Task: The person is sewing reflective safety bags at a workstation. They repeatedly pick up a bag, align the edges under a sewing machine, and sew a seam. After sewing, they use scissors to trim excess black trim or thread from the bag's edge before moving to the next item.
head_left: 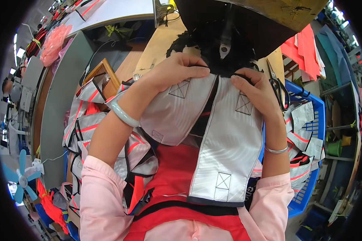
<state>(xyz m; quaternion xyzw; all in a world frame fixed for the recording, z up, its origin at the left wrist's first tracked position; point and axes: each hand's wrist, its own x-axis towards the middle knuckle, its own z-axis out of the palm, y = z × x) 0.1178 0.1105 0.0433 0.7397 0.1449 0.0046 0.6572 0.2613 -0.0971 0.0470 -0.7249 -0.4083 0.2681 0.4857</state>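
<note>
Two silver-grey fabric panels with black edging and stitched crossed boxes hang between my hands over my red apron point(175, 164). My left hand point(179, 71) is closed, thumb and fingers pinching the top of the left panel point(173, 112). Opposite it, my right hand point(258, 89) grips the upper edge of the right panel point(229, 148), which drapes down to a dark hem in my lap. Between the panels runs a dark gap. Just beyond my fingertips lies a heap of black scraps point(237, 56), beneath a metal part point(225, 47).
A dark box-like cover point(253, 24) overhangs the work. Black-handled scissors point(284, 94) lie beside my right wrist. A blue basket point(319, 124) of similar grey pieces stands at the right. More grey-and-orange pieces point(94, 128) pile up at the left, near a wooden frame point(104, 74).
</note>
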